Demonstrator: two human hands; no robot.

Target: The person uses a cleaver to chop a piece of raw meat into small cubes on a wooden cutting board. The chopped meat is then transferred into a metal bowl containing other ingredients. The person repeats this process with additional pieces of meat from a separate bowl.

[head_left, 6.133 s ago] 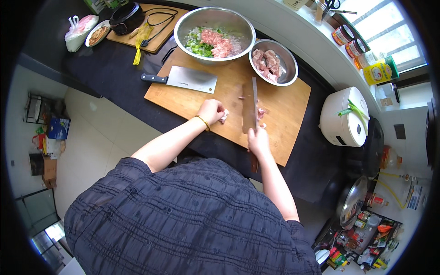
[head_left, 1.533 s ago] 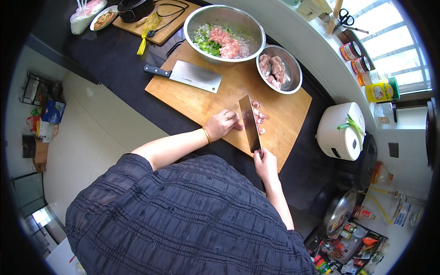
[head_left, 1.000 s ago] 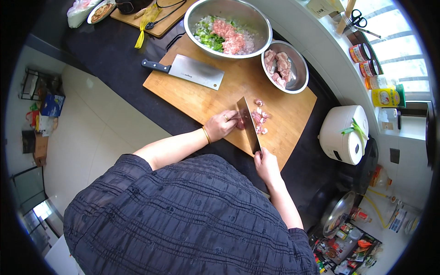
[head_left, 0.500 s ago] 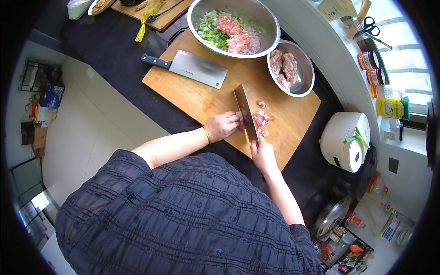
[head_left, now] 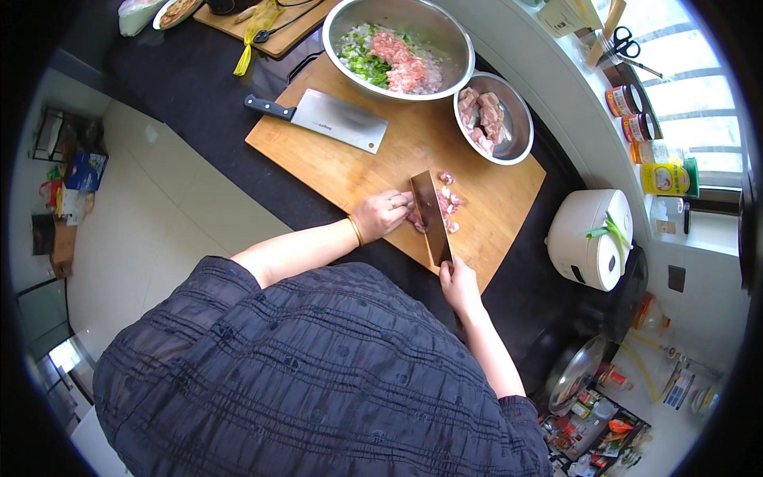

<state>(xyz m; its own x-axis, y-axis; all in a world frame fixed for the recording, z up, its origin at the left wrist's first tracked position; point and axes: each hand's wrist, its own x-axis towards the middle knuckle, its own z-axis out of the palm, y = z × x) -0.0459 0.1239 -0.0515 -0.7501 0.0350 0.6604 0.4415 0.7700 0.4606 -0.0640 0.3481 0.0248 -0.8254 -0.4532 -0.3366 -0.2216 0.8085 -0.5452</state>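
Note:
My right hand (head_left: 462, 287) is closed round the handle of a cleaver (head_left: 430, 216), its broad blade upright on a wooden cutting board (head_left: 334, 171). Just left of the blade, my left hand (head_left: 381, 214) has its fingers bent and pressed together on a piece of raw meat (head_left: 416, 222), mostly hidden by fingers and blade. Small cut meat pieces (head_left: 451, 204) lie along the blade's right side. A second cleaver (head_left: 338, 120) with a black handle lies flat on the board's far left part, touched by neither hand.
A large steel bowl (head_left: 469, 60) of minced meat and chopped vegetables stands at the board's far edge. Beside it, a smaller steel bowl (head_left: 528, 139) holds raw meat chunks. A white rice cooker (head_left: 584, 238) with green onion on top stands right. Jars (head_left: 624, 101) line the windowsill.
The cleaver and my right hand have come back a little toward me. My left hand stays pressed on the meat beside the blade. The whole view has shifted slightly.

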